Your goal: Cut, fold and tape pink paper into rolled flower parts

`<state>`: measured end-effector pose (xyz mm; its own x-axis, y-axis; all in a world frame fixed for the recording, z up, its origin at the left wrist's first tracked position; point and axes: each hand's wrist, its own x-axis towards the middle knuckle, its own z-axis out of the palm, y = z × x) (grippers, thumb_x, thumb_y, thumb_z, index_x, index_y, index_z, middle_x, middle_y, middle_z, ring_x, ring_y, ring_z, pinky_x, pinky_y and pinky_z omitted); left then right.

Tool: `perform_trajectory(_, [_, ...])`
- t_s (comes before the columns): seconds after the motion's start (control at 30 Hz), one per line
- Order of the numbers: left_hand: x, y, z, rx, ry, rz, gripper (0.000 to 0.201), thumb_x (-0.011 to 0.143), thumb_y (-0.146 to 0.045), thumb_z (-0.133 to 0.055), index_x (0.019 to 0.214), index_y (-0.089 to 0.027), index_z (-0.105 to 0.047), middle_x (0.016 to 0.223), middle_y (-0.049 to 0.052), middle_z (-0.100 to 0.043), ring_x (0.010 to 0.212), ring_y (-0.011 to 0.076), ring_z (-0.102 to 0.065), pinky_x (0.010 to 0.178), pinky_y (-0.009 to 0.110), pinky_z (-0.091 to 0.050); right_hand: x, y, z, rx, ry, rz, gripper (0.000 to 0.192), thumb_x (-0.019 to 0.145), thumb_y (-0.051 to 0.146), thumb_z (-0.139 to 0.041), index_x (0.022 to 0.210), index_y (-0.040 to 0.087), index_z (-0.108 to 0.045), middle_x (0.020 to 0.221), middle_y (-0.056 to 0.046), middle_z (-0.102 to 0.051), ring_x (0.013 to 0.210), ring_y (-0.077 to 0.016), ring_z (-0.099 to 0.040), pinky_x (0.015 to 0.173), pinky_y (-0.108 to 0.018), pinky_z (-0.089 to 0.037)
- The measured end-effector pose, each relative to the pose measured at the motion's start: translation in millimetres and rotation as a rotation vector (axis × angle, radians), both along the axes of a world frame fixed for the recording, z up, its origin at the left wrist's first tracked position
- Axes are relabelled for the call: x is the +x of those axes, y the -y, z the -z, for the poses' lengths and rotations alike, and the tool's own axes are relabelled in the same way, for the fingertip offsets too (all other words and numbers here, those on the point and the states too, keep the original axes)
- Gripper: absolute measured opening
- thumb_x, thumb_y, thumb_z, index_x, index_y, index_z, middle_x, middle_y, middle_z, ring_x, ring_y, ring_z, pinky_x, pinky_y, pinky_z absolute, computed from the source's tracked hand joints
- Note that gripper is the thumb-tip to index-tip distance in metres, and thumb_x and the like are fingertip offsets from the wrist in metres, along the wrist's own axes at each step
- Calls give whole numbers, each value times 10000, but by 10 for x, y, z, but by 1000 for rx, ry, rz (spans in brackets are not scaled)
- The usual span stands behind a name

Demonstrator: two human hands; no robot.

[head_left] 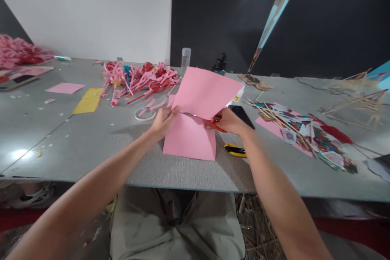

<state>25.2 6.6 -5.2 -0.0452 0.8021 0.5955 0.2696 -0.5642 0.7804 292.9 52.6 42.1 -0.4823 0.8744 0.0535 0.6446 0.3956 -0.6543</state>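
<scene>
Pink paper sheet (198,118) stands folded on the grey table (91,146), directly in front of the person. Its upper half tilts up and its lower half slopes down toward the table edge. The left hand (163,122) pinches the sheet's left edge at the crease. The right hand (230,121) grips red-handled scissors (210,122), whose blades reach into the sheet along the fold. A yellow utility knife (235,150) lies just right of the sheet, with a black phone (242,115) behind the right hand.
</scene>
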Motion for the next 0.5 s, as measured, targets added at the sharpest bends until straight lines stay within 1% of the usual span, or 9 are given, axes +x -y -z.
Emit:
perform_trajectory(0.07, [-3, 0, 3, -61, -29, 23, 553, 959, -654, -466, 658, -212, -325, 614, -36, -253, 519, 97, -249, 464, 269, -177, 0, 6, 5, -24, -64, -36, 323, 687, 415, -828, 927, 217, -740, 895, -63, -758, 854, -244, -687, 678, -322, -544])
perform_trajectory(0.17, [-5, -4, 4, -100, -6, 45, 562, 957, -668, -456, 664, -222, -277, 609, -42, -217, 512, 94, -211, 456, 276, -142, 5, 14, 14, -68, -161, -102, 323, 698, 396, -824, 954, 216, -741, 998, -71, -768, 922, -250, -704, 750, -330, -563])
perform_trajectory(0.27, [0, -12, 2, -93, 4, 63, 560, 954, -672, -458, 669, -223, -284, 615, -38, -236, 521, 98, -224, 457, 273, -167, 15, 5, 35, -86, -177, -108, 329, 703, 391, -824, 980, 230, -749, 1057, -72, -771, 981, -265, -707, 786, -344, -575])
perform_trajectory(0.37, [8, -12, -5, -93, -19, 31, 556, 961, -661, -453, 657, -220, -304, 610, -33, -263, 520, 105, -281, 467, 269, -241, 27, -21, 68, -77, -160, -94, 339, 699, 393, -829, 993, 241, -756, 1075, -69, -773, 998, -270, -710, 794, -354, -583])
perform_trajectory(0.4, [12, -9, -10, -87, -27, 13, 545, 966, -651, -450, 659, -216, -335, 608, -28, -295, 528, 112, -331, 480, 270, -288, 30, -29, 79, -75, -158, -95, 337, 701, 391, -827, 997, 246, -756, 1083, -67, -773, 999, -267, -711, 795, -352, -584])
perform_trajectory(0.43, [15, -4, -17, -69, -35, 1, 520, 975, -637, -445, 682, -211, -393, 624, -16, -360, 563, 127, -407, 515, 276, -353, 33, -36, 87, -77, -156, -96, 337, 700, 389, -828, 998, 249, -756, 1091, -66, -772, 999, -263, -712, 795, -348, -584])
perform_trajectory(0.47, [20, 1, -26, -38, -42, -6, 482, 987, -621, -433, 746, -205, -470, 679, 5, -452, 644, 151, -498, 585, 292, -426, 36, -40, 93, -81, -151, -96, 337, 697, 390, -830, 994, 249, -755, 1094, -68, -772, 997, -260, -713, 792, -344, -584])
perform_trajectory(0.5, [23, 6, -36, -2, -49, -6, 441, 1001, -604, -417, 862, -204, -539, 787, 35, -543, 774, 182, -568, 690, 320, -480, 38, -41, 97, -88, -143, -91, 337, 694, 396, -831, 986, 246, -755, 1089, -71, -772, 992, -259, -714, 785, -341, -584])
